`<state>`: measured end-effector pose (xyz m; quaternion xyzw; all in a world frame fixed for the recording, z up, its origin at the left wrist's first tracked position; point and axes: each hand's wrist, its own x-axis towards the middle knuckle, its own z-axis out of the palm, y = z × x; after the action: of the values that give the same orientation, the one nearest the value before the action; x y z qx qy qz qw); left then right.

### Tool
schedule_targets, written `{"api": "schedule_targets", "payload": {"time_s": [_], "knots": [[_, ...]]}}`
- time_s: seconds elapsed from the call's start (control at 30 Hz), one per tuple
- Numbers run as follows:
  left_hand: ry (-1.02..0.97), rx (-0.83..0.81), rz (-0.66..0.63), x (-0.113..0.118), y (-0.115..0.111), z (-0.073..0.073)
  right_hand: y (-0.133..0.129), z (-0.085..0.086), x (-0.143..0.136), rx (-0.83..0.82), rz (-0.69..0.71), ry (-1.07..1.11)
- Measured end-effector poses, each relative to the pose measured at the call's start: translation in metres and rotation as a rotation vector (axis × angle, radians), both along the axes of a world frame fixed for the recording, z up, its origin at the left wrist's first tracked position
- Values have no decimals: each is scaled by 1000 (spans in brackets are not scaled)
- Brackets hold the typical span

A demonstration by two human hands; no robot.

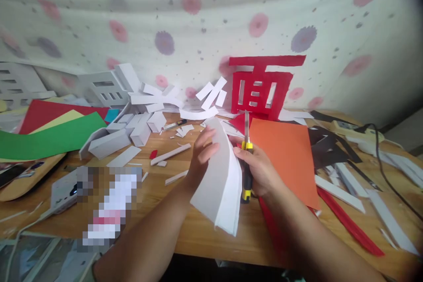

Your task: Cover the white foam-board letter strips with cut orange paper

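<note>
My left hand (203, 152) grips a curved, folded white card piece (218, 180) near its upper end, its fingers bent over the left face. My right hand (254, 163) is closed around a yellow-and-black utility knife (246, 176), whose blade points upward. Its fingertips also reach the right edge of the white card, and part of them is hidden behind it. An orange sheet (284, 158) lies on the table just beyond my right hand. Cut white strips (171, 154) lie to the left of my left hand.
A red cut-out character (262, 83) leans against the flowered curtain. White blocks (140, 128) crowd the back left, near a green sheet (49, 134). A second cutter (175, 124) lies behind my hands. Black scraps (327, 147) and a dark cable (386, 167) are at the right.
</note>
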<state>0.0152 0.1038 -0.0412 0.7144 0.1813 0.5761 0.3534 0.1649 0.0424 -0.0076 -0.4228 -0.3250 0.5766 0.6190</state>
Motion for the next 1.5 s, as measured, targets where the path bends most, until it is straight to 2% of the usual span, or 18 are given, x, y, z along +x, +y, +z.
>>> {"api": "schedule_targets", "payload": {"time_s": [0.07,0.1,0.17,0.27,0.37,0.43,0.53,0.6,0.77,0.83,0.9,0.97,1.03,1.13,1.23,1.5], "knots": [[84,180,-78,-6,0,8,2,2,3,-41,-49,94],[131,220,-130,-8,-2,11,3,3,5,-54,-86,120],[141,158,-205,-9,-10,18,3,3,11,-58,-165,123],[-133,-170,-224,-1,-28,22,1,0,13,41,-265,48],[-409,-485,-229,12,-39,22,1,-8,10,209,-264,-151],[-430,-659,-311,17,-39,21,0,-12,8,277,-252,-288],[-334,-952,-514,17,-35,19,-1,-13,9,311,-303,-381],[-303,-1109,-594,15,-33,19,-2,-11,12,323,-332,-455],[-371,-1319,-704,16,-37,24,-5,-3,30,347,-251,-734],[-399,-1357,-731,15,-36,27,-7,-3,40,362,-234,-858],[-402,-1365,-740,10,-31,31,-8,-7,48,399,-214,-1077],[-411,-1335,-702,4,-24,34,-8,-12,51,478,-199,-1323],[-423,-1297,-639,-3,-18,38,-7,-18,47,565,-203,-1480],[-443,-1240,-568,-8,-13,44,-7,-25,36,672,-199,-1565],[-443,-1226,-549,-7,-12,46,-8,-27,26,726,-218,-1609],[-432,-1179,-557,-1,-15,38,-8,-25,19,802,-346,-1716]]}}
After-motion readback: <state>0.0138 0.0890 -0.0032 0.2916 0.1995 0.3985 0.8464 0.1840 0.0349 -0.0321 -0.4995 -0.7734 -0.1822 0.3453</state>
